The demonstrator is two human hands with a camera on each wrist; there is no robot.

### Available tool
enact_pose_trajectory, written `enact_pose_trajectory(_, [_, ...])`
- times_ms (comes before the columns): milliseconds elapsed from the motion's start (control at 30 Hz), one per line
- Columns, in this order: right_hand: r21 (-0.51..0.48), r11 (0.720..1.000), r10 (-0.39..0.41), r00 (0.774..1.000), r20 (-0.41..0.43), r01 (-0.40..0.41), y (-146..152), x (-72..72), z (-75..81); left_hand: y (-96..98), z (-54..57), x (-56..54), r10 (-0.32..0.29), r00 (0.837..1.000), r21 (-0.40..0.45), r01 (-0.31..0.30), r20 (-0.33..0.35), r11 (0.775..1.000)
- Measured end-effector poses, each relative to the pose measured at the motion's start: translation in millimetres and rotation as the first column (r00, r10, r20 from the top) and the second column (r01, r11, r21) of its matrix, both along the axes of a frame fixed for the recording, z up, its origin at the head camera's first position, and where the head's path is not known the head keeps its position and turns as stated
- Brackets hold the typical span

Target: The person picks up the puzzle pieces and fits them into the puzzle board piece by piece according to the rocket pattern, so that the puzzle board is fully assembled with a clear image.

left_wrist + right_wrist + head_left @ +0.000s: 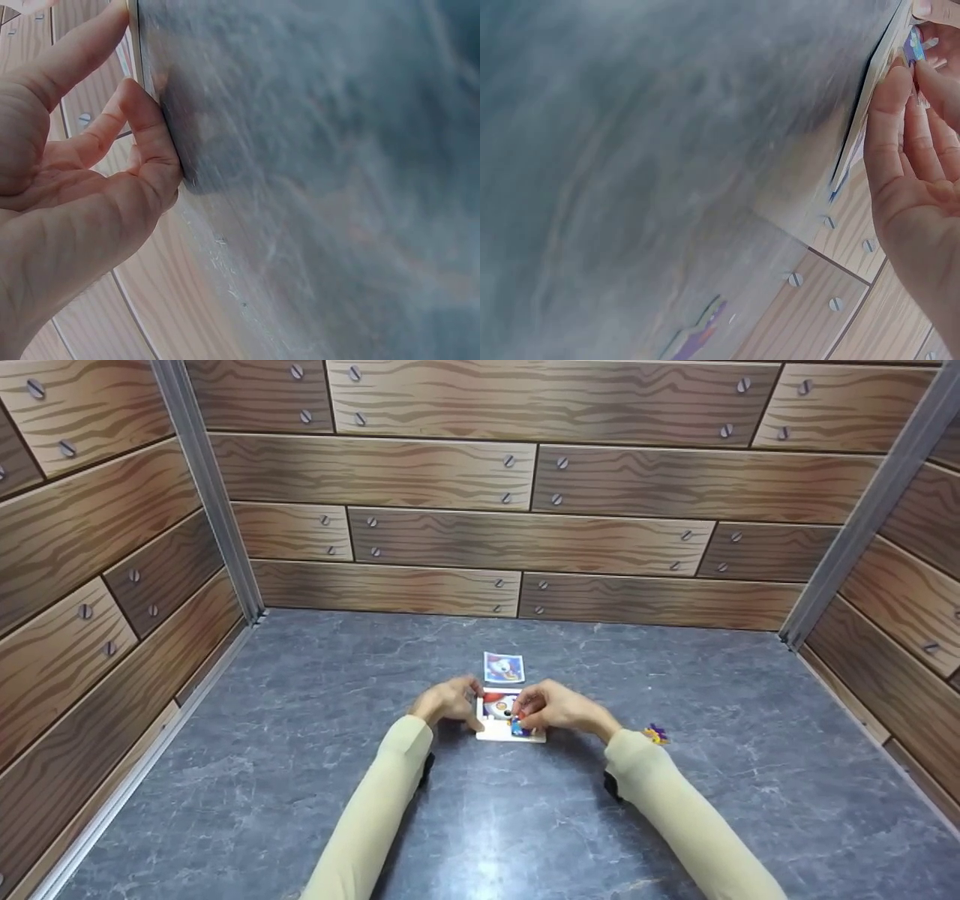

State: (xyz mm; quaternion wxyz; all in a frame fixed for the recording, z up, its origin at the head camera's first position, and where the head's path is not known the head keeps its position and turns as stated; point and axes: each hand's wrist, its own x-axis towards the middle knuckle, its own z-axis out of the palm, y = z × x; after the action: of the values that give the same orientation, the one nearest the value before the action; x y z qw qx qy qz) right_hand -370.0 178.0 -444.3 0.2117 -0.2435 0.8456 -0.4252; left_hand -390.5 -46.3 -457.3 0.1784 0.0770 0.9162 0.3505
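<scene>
A small white puzzle tray (pixel 493 732) lies flat on the table, its upper part filled with red, white and blue picture pieces. My left hand (pixel 450 700) rests at the tray's left side, thumb and fingertips touching its edge; in the left wrist view the other fingers bend loosely against the tabletop. Over the lower right part of the tray, my right hand (pixel 561 706) pinches a blue puzzle piece (pixel 913 46) between thumb and fingers. Whether that piece touches the tray floor is hard to tell.
Behind the tray lies a picture card (pixel 503 668) with a similar design. Purple and yellow puzzle pieces (pixel 657 733) sit on the grey marbled table (pixel 720 810), beside my right forearm. Wood-patterned walls (pixel 435 536) enclose the table at the back and sides.
</scene>
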Motion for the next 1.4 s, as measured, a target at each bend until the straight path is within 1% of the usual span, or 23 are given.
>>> enact_pose_trajectory(67, [0.000, 1.000, 0.005, 1.000, -0.017, -0.005, -2, -0.3, -1.3, -0.7, 1.0, 3.5, 0.005, 1.000, 0.010, -0.005, -0.006, 1.000])
enact_pose_trajectory(100, [0.001, 1.000, 0.007, 1.000, -0.025, -0.007, -4, -0.5, -1.9, -1.8, 1.7, 5.4, -0.002, 1.000, 0.017, 0.002, -0.018, 1.000])
enact_pose_trajectory(133, [0.004, 1.000, 0.006, 0.999, -0.034, -0.006, -5, -0.5, -2.1, -2.3, 4.5, 8.8, -0.006, 1.000, 0.022, 0.007, -0.023, 1.000])
enact_pose_trajectory(267, [0.008, 1.000, 0.002, 0.999, -0.054, -0.001, -12, -1.0, -2.7, -6.1, 7.8, 14.5, -0.046, 0.997, 0.041, 0.048, -0.068, 0.998])
enact_pose_trajectory(367, [0.018, 1.000, -0.007, 0.998, -0.059, 0.008, -17, -1.2, -3.4, -7.3, 8.8, 14.6, -0.059, 0.996, 0.047, 0.063, -0.073, 0.997])
enact_pose_trajectory(567, [0.031, 0.999, -0.023, 0.998, -0.062, 0.025, -27, 0.2, -2.1, -8.2, 10.0, 14.9, -0.080, 0.992, 0.020, 0.082, -0.099, 0.996])
enact_pose_trajectory(767, [0.036, 0.999, -0.011, 0.996, -0.094, 0.014, -32, 0.2, -2.0, -10.7, 10.9, 14.9, -0.101, 0.991, 0.017, 0.103, -0.088, 0.995])
enact_pose_trajectory(933, [0.051, 0.999, -0.007, 0.993, -0.117, 0.013, -37, 0.3, -0.6, -11.4, 11.4, 14.0, -0.096, 0.993, 0.023, 0.098, -0.069, 0.995])
enact_pose_trajectory(1100, [0.062, 0.998, -0.010, 0.991, -0.137, 0.019, -42, 0.7, -0.1, -10.4, 11.9, 13.4, -0.093, 0.993, 0.008, 0.094, -0.074, 0.996])
enact_pose_trajectory(1233, [0.068, 0.998, 0.012, 0.983, -0.182, 0.000, -45, 1.1, -2.2, -9.9, 11.7, 14.0, -0.106, 0.990, -0.007, 0.106, -0.090, 0.994])
enact_pose_trajectory(1400, [0.056, 0.998, 0.045, 0.976, -0.212, -0.034, -48, 2.4, -4.8, -10.7, 10.9, 14.8, -0.119, 0.989, 0.018, 0.121, -0.093, 0.993])
